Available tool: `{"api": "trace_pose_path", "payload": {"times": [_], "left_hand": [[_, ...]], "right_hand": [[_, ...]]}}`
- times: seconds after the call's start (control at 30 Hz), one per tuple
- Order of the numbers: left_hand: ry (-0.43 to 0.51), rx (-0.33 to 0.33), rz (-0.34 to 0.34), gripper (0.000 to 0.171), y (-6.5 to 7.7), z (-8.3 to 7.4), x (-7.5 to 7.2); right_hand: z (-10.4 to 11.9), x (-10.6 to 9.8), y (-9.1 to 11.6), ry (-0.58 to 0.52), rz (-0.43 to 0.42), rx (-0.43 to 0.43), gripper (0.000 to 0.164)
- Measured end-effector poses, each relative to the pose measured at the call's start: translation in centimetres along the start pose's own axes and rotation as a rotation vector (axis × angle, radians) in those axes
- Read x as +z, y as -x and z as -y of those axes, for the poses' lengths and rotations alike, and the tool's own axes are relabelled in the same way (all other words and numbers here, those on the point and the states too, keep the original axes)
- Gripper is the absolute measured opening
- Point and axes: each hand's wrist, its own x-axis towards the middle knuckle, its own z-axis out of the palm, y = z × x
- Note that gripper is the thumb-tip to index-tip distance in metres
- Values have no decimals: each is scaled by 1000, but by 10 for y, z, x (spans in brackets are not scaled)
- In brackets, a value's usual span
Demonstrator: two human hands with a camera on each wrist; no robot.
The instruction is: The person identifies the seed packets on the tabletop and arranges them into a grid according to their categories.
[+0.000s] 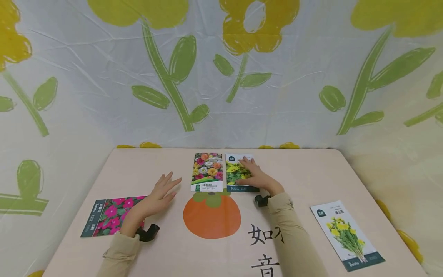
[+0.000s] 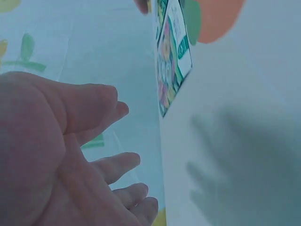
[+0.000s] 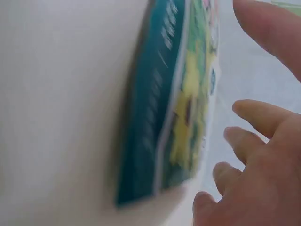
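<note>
My right hand (image 1: 258,177) is spread over a seed packet with yellow flowers (image 1: 233,168), covering its right part. In the right wrist view, the fingers (image 3: 256,115) are extended and a gap shows between them and that packet. Left of it lies a seed packet with multicoloured flowers (image 1: 208,169), its edge close alongside. Held above the table with fingers spread, my left hand (image 1: 157,198) has nothing in it; its shadow falls on the tabletop in the left wrist view. Beneath the left forearm, a packet with pink flowers (image 1: 110,216) lies partly hidden.
A packet with a bunch of yellow flowers (image 1: 346,234) lies tilted at the table's right side. The pale tabletop (image 1: 159,254) bears a printed orange fruit (image 1: 212,217) and black characters. A white cloth with painted flowers (image 1: 277,115) hangs behind and around the table.
</note>
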Motion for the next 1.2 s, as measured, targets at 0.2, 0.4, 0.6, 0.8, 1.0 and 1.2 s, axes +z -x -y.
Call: {"api": "trace_pose_path", "payload": {"times": [0.2, 0.4, 0.6, 0.8, 1.0, 1.2], "left_hand": [[8, 31, -79, 44, 33, 9, -9], [-1, -19, -128, 45, 62, 24, -16], [-55, -101, -191, 49, 83, 34, -24], [-188, -220, -232, 58, 102, 37, -34], [-262, -356, -221, 66, 117, 42, -38], [-283, -483, -202, 79, 120, 44, -31]], "right_hand": [[11, -20, 20, 15, -30, -22, 80], [16, -40, 51, 40, -115, 3, 76], [9, -56, 91, 84, -176, 10, 75], [-4, -68, 136, 106, -240, 8, 75], [-24, -70, 182, 90, -319, 12, 72], [-54, -63, 224, 70, -352, 100, 71]]}}
